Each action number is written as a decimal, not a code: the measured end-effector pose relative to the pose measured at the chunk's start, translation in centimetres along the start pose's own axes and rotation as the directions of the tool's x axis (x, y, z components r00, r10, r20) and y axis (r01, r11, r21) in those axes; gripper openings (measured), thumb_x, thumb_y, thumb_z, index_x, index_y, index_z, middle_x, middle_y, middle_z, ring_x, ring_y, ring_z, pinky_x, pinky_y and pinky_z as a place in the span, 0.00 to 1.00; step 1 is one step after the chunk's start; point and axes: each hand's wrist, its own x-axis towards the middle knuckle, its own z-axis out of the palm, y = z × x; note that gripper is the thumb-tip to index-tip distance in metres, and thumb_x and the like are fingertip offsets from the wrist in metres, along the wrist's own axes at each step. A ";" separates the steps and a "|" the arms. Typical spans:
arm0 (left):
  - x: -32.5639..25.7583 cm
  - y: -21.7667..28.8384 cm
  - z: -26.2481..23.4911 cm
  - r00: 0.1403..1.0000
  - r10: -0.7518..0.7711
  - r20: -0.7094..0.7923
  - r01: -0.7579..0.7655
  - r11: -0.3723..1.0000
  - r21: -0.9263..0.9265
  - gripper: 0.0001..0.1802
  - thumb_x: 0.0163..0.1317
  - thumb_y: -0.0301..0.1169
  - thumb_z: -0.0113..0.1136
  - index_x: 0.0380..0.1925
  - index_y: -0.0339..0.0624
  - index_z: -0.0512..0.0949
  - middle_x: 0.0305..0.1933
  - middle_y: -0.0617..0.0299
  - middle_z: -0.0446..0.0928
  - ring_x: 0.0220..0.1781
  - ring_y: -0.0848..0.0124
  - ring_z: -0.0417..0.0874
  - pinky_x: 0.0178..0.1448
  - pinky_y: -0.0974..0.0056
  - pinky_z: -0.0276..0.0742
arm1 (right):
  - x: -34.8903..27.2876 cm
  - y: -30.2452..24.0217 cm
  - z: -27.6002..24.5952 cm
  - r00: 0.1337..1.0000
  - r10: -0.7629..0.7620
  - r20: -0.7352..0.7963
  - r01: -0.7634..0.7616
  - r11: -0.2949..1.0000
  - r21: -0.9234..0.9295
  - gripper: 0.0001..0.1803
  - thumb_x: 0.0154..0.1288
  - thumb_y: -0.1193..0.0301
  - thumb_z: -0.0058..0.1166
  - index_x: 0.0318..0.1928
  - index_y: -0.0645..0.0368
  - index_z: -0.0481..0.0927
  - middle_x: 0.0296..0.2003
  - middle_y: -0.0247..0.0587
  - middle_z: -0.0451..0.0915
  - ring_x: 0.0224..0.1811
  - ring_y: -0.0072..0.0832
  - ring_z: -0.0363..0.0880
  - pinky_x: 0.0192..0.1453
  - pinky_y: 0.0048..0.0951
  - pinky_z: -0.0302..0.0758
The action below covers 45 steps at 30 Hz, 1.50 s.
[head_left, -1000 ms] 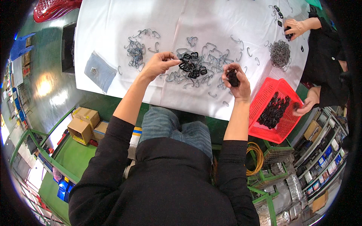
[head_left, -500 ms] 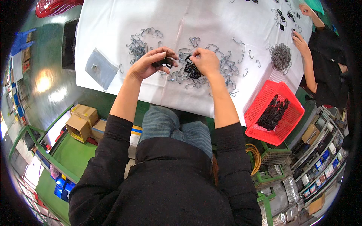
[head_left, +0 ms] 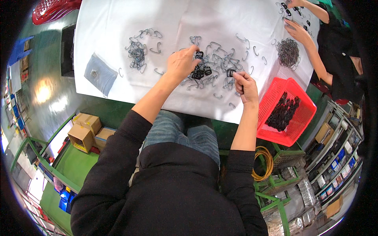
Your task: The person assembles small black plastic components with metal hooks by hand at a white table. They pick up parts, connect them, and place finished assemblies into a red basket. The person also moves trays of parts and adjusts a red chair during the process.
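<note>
My right hand (head_left: 246, 87) is closed in a pinch on a small black buckle (head_left: 231, 72), held just above the scattered wire hooks. To its left, my left hand (head_left: 182, 63) is open, thumb and fingers apart, at the edge of a small heap of black buckles (head_left: 201, 72). Some of those pieces touch or lie right beside its fingertips. Bent metal wire hooks (head_left: 226, 59) spread around and under the buckles. Another tangle of wire hooks (head_left: 136, 55) lies farther left on the white-covered table (head_left: 165, 19).
At the table's right edge stands a red basket (head_left: 303, 114) with black pieces inside. Beyond it lies a dense wire-hook bundle (head_left: 288, 54). A co-worker's hands (head_left: 298, 31) handle pieces at far right. A grey plastic bag (head_left: 100, 74) lies at left.
My right hand has moved right and nearer to me, with a black buckle in its fingers. My left hand has shifted right to the heap; the black pieces it held have left its palm.
</note>
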 end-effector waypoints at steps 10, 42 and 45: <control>2.3 -2.2 -2.4 0.940 -0.252 0.231 0.340 0.751 -0.565 0.10 0.57 0.37 0.60 0.34 0.45 0.82 0.27 0.61 0.79 0.29 0.71 0.77 0.34 0.66 0.71 | -1.9 0.1 -0.8 0.881 -0.156 0.448 -0.042 0.915 0.401 0.09 0.62 0.73 0.51 0.41 0.62 0.72 0.33 0.40 0.71 0.27 0.24 0.71 0.18 0.15 0.57; -0.7 -2.9 -2.1 0.916 -0.402 0.008 0.397 0.900 -0.179 0.16 0.53 0.43 0.62 0.33 0.42 0.79 0.26 0.54 0.80 0.32 0.58 0.81 0.37 0.56 0.73 | -2.6 -0.3 1.0 0.914 -0.121 0.386 -0.025 0.936 0.352 0.10 0.61 0.68 0.54 0.34 0.63 0.76 0.27 0.37 0.72 0.21 0.19 0.66 0.18 0.15 0.55; -2.0 -3.0 -1.9 0.902 -0.430 -0.046 0.428 0.903 -0.032 0.18 0.50 0.45 0.65 0.33 0.43 0.78 0.27 0.54 0.80 0.33 0.56 0.81 0.37 0.56 0.73 | -1.9 -0.8 1.8 0.911 -0.081 0.404 -0.021 0.970 0.243 0.12 0.62 0.64 0.54 0.36 0.62 0.77 0.30 0.38 0.75 0.23 0.20 0.70 0.18 0.16 0.56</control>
